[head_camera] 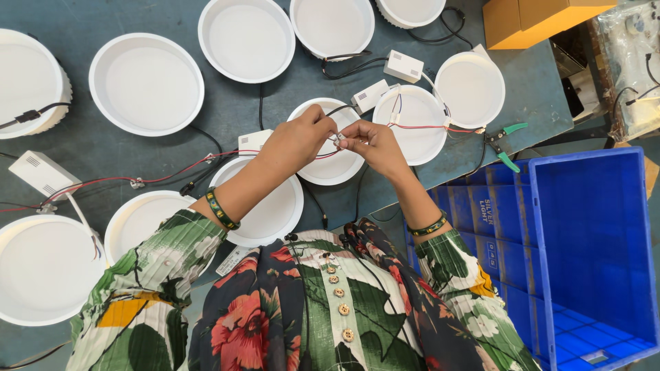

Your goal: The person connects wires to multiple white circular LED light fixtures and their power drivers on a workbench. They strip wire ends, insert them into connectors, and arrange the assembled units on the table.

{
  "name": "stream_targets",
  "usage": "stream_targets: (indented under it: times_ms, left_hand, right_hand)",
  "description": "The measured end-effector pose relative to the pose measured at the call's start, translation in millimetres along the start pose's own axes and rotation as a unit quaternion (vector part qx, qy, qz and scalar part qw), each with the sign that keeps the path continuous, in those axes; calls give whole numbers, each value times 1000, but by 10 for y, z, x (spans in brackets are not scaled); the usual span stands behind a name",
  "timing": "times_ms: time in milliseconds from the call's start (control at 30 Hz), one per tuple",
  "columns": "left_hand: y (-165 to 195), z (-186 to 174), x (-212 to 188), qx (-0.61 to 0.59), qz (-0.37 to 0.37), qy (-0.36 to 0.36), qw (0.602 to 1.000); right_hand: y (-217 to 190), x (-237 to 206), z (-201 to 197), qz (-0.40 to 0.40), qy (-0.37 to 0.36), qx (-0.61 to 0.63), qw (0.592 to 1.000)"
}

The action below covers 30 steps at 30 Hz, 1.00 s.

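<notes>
At centre frame, a left hand (300, 139) and a right hand (371, 145) pinch shut on a small white connector (339, 141) joining red and black wires, above a round white downlight (330, 165) on the grey table (227, 110).

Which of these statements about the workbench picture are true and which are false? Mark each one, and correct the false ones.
1. Both hands meet over a white round lamp. True: the left hand and right hand pinch thin wires above the white round lamp.
2. The crate at the right is red. False: the crate is blue.
3. Green-handled pliers lie near the table's right edge. True.
4. The right hand holds the pliers. False: they lie untouched on the table.
5. Each wrist wears a bangle. True.
</notes>
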<state>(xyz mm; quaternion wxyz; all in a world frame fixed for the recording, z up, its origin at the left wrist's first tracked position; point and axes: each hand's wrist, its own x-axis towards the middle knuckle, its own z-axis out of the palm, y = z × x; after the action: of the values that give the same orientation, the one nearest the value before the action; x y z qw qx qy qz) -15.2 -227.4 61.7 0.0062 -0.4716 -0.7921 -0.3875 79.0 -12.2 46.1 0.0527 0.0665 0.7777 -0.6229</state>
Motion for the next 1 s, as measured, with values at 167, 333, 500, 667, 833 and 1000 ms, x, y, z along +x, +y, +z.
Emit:
stream_targets:
  times_ms: [167, 333, 500, 667, 833, 1000]
  left_hand:
    - [28, 46, 28, 30, -10, -49, 998]
    - [92, 109, 73, 83, 9, -93, 992]
    - [80, 225, 111, 125, 28, -78, 989]
    - [42, 307, 83, 146, 27, -89, 985]
    - [-62, 178, 139, 62, -74, -107, 990]
    - [-203, -206, 70, -81, -125, 35, 988]
  right_hand:
    - [-11, -13, 12, -7, 12, -43, 999]
    - [-82, -40, 71, 3, 40, -146, 989]
    - [-142, -43, 122, -6, 52, -155, 986]
    - [-102, -47, 172, -13, 72, -138, 988]
    - [-33, 42, 113, 16, 43, -122, 991]
    - [11, 231, 93, -100, 130, -253, 953]
